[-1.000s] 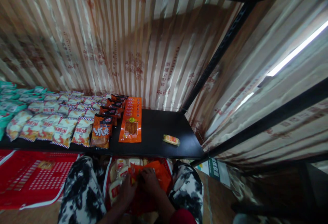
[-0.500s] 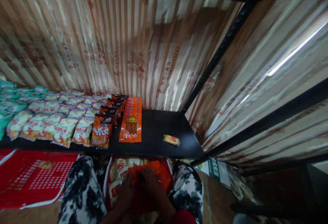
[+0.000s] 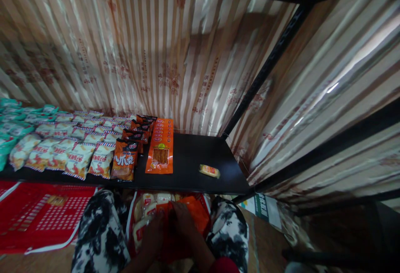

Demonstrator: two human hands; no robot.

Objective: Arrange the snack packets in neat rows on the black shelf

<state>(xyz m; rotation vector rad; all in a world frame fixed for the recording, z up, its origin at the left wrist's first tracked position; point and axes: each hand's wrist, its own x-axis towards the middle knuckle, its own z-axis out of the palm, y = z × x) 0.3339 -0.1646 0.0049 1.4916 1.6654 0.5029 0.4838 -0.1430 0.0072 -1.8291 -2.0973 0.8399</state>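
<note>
Both hands are down in a red basket [image 3: 131, 223] between my knees. My left hand [image 3: 156, 225] is closed on the edge of an orange snack packet [image 3: 163, 209]. Close beside it, my right hand [image 3: 181, 218] has its fingers bent onto the orange packaging; its fingertips are in shadow. More orange packaging [image 3: 197, 212] lies under and to the right of that hand. Pale wrapped snacks [image 3: 146, 202] fill the basket's left and back parts.
A black shelf [image 3: 186, 152] holds a flat orange snack packet [image 3: 160, 152], brown-orange packets [image 3: 124, 160], rows of white packets [image 3: 79, 158], green packets [image 3: 15, 127] and one small yellow wrapped snack [image 3: 209, 171]. Another red basket [image 3: 62, 219] sits left. A black post [image 3: 265, 73] stands right.
My right hand has shifted slightly up and left, nearer my left hand. The orange packet between the hands has turned a little. The shelf goods are unchanged.
</note>
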